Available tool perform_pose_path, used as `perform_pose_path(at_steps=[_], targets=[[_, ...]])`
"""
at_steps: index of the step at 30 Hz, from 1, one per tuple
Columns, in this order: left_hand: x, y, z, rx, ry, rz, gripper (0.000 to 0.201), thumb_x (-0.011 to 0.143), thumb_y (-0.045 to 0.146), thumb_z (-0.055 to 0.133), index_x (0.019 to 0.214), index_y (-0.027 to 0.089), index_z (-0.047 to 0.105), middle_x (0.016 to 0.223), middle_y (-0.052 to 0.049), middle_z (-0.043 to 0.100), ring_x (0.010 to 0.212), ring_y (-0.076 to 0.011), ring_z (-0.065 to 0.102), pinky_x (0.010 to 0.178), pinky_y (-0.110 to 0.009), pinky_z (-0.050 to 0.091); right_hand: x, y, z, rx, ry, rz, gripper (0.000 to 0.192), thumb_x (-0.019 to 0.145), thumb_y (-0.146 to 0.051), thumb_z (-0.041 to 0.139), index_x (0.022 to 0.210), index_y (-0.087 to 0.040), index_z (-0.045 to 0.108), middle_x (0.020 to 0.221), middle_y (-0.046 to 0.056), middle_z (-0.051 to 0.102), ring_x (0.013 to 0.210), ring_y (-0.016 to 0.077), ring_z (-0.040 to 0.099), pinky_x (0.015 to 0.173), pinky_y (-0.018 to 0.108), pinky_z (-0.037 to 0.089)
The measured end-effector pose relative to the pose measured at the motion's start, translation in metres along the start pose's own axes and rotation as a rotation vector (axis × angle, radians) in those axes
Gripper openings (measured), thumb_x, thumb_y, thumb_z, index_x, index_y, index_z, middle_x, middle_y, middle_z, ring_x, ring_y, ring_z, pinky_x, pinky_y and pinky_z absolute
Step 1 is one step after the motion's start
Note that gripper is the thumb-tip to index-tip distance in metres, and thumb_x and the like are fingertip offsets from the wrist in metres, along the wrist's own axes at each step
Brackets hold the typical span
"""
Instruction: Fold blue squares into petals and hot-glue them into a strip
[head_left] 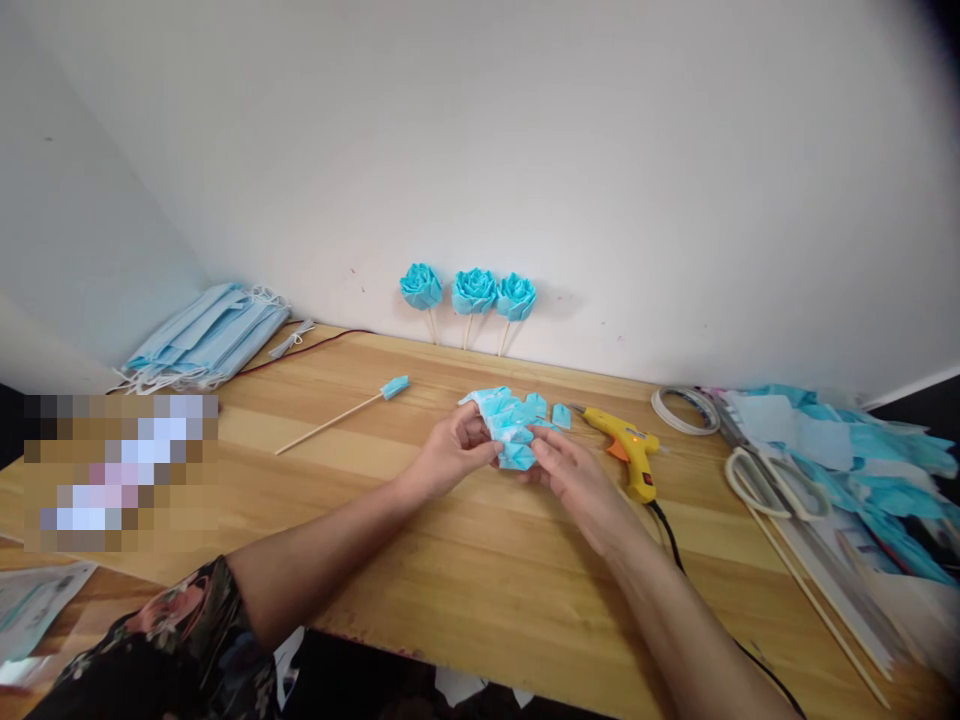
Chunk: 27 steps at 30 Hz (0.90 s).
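Note:
Over the middle of the wooden table, my left hand (450,455) is closed around a bunch of light blue folded fabric petals (506,412). The fingers of my right hand (574,480) pinch the bunch's lower right side; the exact grip of the fingertips is partly hidden. Just beyond lie a few loose blue petals (561,415). To the right rests a yellow hot glue gun (637,455), its nozzle pointing toward the petals. A wooden stick (330,425) with a small blue bud (395,387) at its tip lies to the left.
Three finished blue flowers (474,291) on sticks lean against the white wall. Face masks (206,335) are stacked at the back left. On the right are a tape roll (684,410), scissors (776,485), thin sticks (817,610) and blue fabric scraps (862,440). The glue gun's black cord (666,530) runs behind my right forearm.

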<state>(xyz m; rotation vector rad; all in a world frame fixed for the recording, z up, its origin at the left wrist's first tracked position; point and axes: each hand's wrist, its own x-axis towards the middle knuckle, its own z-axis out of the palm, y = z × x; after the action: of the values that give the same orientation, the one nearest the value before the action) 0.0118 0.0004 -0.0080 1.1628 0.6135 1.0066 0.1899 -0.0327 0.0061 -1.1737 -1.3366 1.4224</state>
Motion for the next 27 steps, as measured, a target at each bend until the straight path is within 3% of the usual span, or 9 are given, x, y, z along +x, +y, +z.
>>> perform_pose_path(at_steps=[3, 12, 18, 21, 24, 27], targets=[[0.0, -0.001, 0.0, 0.007, -0.005, 0.004, 0.05, 0.072, 0.032, 0.074, 0.114, 0.016, 0.054, 0.092, -0.008, 0.067, 0.077, -0.0165, 0.063, 0.068, -0.028, 0.048, 0.0, 0.0, 0.007, -0.022, -0.036, 0.012, 0.029, 0.082, -0.044, 0.06, 0.099, -0.021, 0.064, 0.1, 0.006, 0.068, 0.095, 0.0215, 0.062, 0.073, 0.031, 0.052], [-0.001, -0.002, 0.003, 0.035, -0.023, 0.013, 0.047, 0.069, 0.032, 0.077, 0.109, 0.017, 0.057, 0.101, -0.01, 0.067, 0.089, -0.0196, 0.064, 0.08, -0.03, 0.047, 0.001, 0.002, 0.013, -0.152, 0.107, -0.016, 0.023, 0.074, -0.042, 0.063, 0.072, -0.02, 0.058, 0.07, 0.0, 0.058, 0.064, 0.0151, 0.052, 0.06, 0.028, 0.044], [-0.001, -0.001, 0.004, -0.028, -0.067, -0.03, 0.051, 0.07, 0.031, 0.077, 0.114, 0.017, 0.053, 0.099, -0.009, 0.067, 0.087, -0.0184, 0.064, 0.078, -0.029, 0.047, 0.001, 0.006, 0.012, -0.099, 0.113, -0.032, 0.022, 0.074, -0.036, 0.064, 0.065, -0.019, 0.052, 0.063, -0.003, 0.051, 0.062, 0.0125, 0.046, 0.059, 0.025, 0.038], [-0.001, 0.001, 0.002, -0.029, -0.076, -0.052, 0.054, 0.069, 0.03, 0.077, 0.115, 0.017, 0.053, 0.098, -0.009, 0.068, 0.084, -0.0181, 0.064, 0.074, -0.028, 0.047, 0.002, 0.006, 0.013, -0.089, 0.107, -0.038, 0.021, 0.075, -0.036, 0.063, 0.066, -0.019, 0.053, 0.063, -0.003, 0.053, 0.063, 0.0131, 0.049, 0.06, 0.025, 0.039], [0.001, 0.001, -0.002, -0.03, -0.049, -0.046, 0.056, 0.069, 0.029, 0.077, 0.117, 0.018, 0.051, 0.097, -0.009, 0.068, 0.083, -0.0188, 0.064, 0.07, -0.027, 0.047, 0.0, -0.002, 0.006, -0.267, 0.042, -0.061, 0.026, 0.084, -0.039, 0.051, 0.071, -0.02, 0.061, 0.069, 0.0, 0.062, 0.069, 0.017, 0.058, 0.068, 0.029, 0.044], [0.003, 0.0, -0.006, -0.027, 0.016, -0.01, 0.056, 0.07, 0.028, 0.076, 0.118, 0.019, 0.049, 0.095, -0.007, 0.067, 0.082, -0.0183, 0.063, 0.068, -0.027, 0.048, -0.008, -0.018, -0.014, -0.66, 0.063, -0.087, 0.032, 0.087, -0.042, 0.048, 0.105, -0.023, 0.066, 0.088, 0.004, 0.071, 0.082, 0.0214, 0.065, 0.076, 0.032, 0.047]])
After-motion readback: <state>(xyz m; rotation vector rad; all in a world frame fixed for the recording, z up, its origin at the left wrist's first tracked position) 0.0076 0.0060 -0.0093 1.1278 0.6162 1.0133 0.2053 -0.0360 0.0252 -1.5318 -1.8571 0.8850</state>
